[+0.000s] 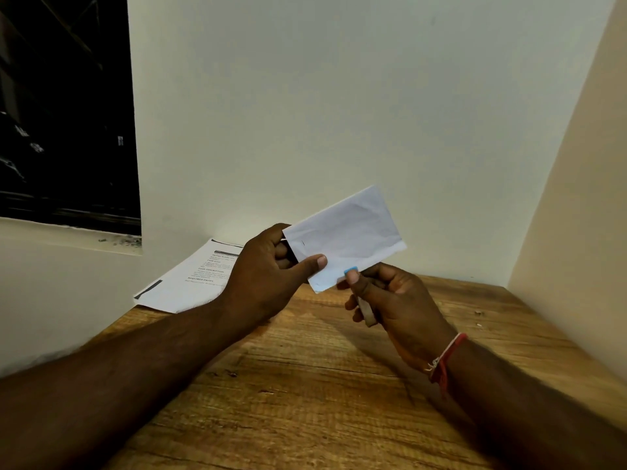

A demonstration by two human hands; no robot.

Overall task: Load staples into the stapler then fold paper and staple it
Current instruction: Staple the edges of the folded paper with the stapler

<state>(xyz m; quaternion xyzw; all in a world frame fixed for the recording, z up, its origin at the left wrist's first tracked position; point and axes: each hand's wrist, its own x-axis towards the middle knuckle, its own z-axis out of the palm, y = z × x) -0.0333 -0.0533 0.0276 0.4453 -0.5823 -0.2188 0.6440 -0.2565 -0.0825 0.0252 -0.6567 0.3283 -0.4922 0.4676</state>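
Note:
A folded white paper (349,235) is held up above the wooden table (305,385), tilted with its right end higher. A small dark staple mark shows near its left end. My left hand (268,276) pinches the paper's lower left corner between thumb and fingers. My right hand (390,300) is closed around a small stapler (366,308), mostly hidden in the fist; its blue tip (351,269) touches the paper's lower edge beside my thumb.
A printed sheet (190,279) lies at the table's far left corner against the wall. Walls close in the table at the back, left and right. A dark window (64,113) is at upper left. My right wrist wears a red band (444,362).

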